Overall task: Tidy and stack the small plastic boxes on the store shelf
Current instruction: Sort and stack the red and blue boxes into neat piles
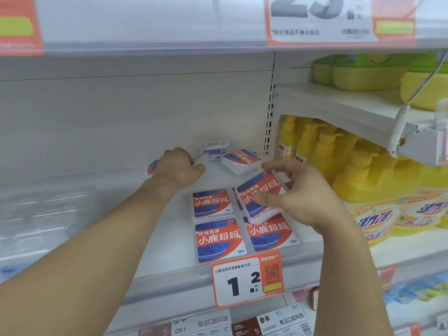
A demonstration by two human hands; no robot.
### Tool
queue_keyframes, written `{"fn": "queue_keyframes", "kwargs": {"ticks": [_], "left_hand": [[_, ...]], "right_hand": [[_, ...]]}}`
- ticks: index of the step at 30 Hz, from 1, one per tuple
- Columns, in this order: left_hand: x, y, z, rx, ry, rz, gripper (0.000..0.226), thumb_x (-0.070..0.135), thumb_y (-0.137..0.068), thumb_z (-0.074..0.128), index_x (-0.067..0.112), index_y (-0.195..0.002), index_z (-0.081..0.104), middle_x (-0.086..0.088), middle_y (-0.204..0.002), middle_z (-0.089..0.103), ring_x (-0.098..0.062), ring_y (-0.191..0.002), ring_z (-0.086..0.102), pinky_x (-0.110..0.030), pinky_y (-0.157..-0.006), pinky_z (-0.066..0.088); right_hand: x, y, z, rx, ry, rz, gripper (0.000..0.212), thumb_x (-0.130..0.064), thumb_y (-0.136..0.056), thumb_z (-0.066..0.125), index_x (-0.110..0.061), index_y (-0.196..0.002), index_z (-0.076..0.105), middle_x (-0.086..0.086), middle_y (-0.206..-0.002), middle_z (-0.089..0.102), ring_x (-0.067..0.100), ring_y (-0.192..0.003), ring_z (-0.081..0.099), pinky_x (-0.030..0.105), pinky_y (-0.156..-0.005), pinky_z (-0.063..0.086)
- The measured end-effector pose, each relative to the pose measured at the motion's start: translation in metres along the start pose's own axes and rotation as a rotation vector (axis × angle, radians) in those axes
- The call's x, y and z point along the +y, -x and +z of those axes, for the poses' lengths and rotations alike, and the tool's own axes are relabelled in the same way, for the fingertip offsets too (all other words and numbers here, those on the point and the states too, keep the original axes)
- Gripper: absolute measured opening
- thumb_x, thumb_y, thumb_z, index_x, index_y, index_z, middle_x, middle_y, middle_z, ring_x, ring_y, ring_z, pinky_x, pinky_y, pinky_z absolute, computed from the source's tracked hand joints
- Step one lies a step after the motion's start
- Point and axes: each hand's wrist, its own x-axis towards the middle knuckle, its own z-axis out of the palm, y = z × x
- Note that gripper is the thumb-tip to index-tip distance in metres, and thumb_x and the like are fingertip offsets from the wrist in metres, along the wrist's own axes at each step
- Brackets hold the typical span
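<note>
Small plastic boxes with red and blue labels lie on the white shelf (169, 251). Three lie flat in a block near the front edge: one at the back left (211, 202), one at the front left (219, 240), one at the front right (271, 235). My right hand (300, 200) holds a tilted box (260, 192) over the back right spot, thumb on its label. My left hand (180, 167) reaches to the back and grips a box (152, 166), mostly hidden under the fingers. Two more loose boxes lie behind: one askew (241, 161) and one label-down (215, 149).
Yellow pump bottles (312, 146) and larger yellow jugs (378, 190) crowd the bay to the right. A clear plastic tray (48, 212) sits at the left of the shelf. An orange price tag (247, 280) hangs on the front rail. An upper shelf edge (145, 47) runs overhead.
</note>
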Motion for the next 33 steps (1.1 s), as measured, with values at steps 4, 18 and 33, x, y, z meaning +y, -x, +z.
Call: {"fn": "queue_keyframes", "kwargs": {"ticks": [4,18,33], "left_hand": [[0.003,0.013,-0.02,0.094,0.151,-0.005,0.046,0.028,-0.093,0.045,-0.001,-0.057,0.044,-0.015,-0.061,0.049,-0.032,-0.068,0.049,-0.029,-0.063,0.039],[0.014,0.115,-0.018,-0.003,0.107,0.208,0.067,0.065,-0.066,0.071,0.033,-0.124,0.059,0.006,-0.128,0.056,-0.013,-0.11,0.055,-0.027,-0.083,0.048],[0.004,0.122,-0.019,-0.155,0.147,0.032,0.06,0.043,-0.082,0.07,0.029,-0.137,0.05,0.005,-0.131,0.061,-0.017,-0.105,0.066,-0.033,-0.087,0.054]], "right_hand": [[0.006,-0.001,-0.005,0.102,-0.032,-0.006,0.041,-0.029,-0.079,0.08,-0.031,-0.115,0.062,-0.008,-0.115,0.063,0.015,-0.09,0.07,0.035,-0.067,0.062],[0.002,0.011,-0.007,-0.193,0.045,0.176,0.087,-0.031,-0.06,0.092,-0.036,-0.134,0.048,-0.005,-0.122,0.061,0.01,-0.094,0.066,0.033,-0.077,0.062],[0.0,-0.002,0.012,-0.126,0.12,0.175,0.083,-0.042,-0.065,0.088,-0.037,-0.136,0.046,-0.008,-0.118,0.063,0.014,-0.089,0.071,0.04,-0.077,0.062]]}}
